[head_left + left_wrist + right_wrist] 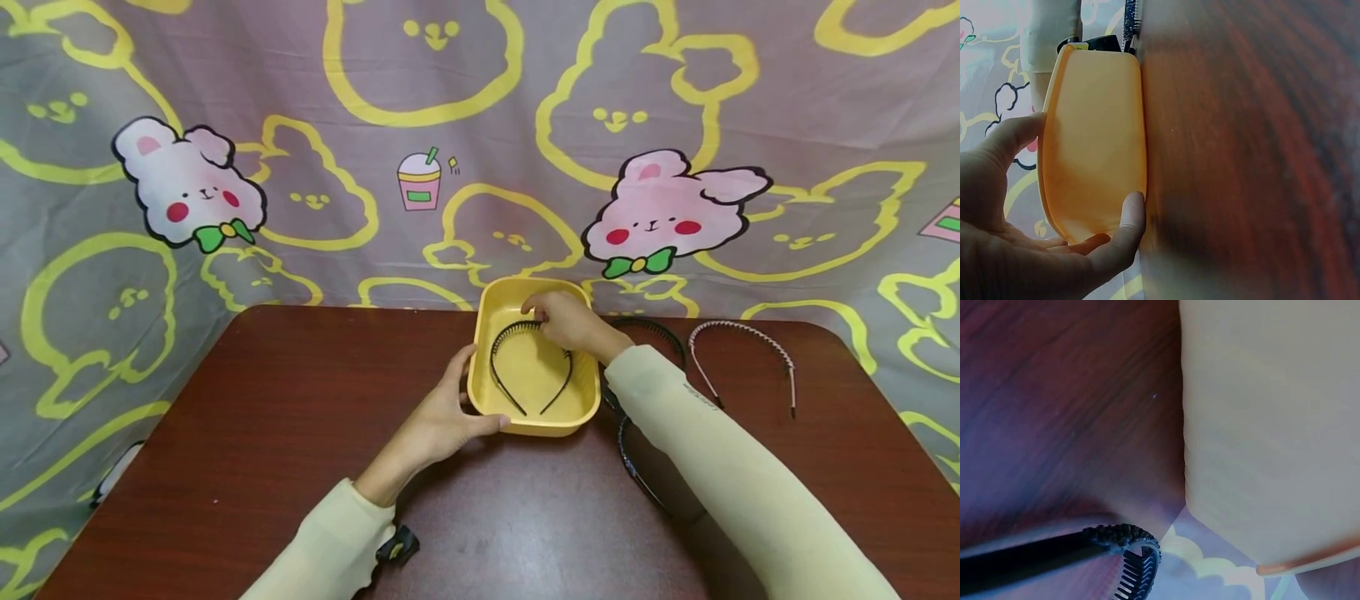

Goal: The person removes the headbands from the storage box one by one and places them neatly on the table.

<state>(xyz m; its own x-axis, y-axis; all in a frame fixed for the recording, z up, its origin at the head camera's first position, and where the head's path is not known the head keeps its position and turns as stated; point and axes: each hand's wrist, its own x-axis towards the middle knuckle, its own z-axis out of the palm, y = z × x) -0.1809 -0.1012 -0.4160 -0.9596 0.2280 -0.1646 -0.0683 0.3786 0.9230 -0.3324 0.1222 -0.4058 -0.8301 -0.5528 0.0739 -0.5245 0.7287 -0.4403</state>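
Observation:
A yellow rectangular plastic bin [534,429] stands near the back edge of the table. My left hand [442,417] grips its left front corner, thumb over the front rim and fingers along the side; the left wrist view shows this hand [1054,250] against the bin's outer wall [1094,137]. Inside lies a black toothed headband [495,354], its two ends toward me. My right hand [570,321] reaches in over the right rim and pinches the band at the top of its curve. The right wrist view does not show the hand itself.
Right of the bin, a pink headband [750,327] lies on the table [300,433]. Nearer are a black headband [660,327] and a dark, shiny headband [637,475], both partly hidden by my right sleeve [720,450]. A patterned curtain [480,83] hangs behind the table.

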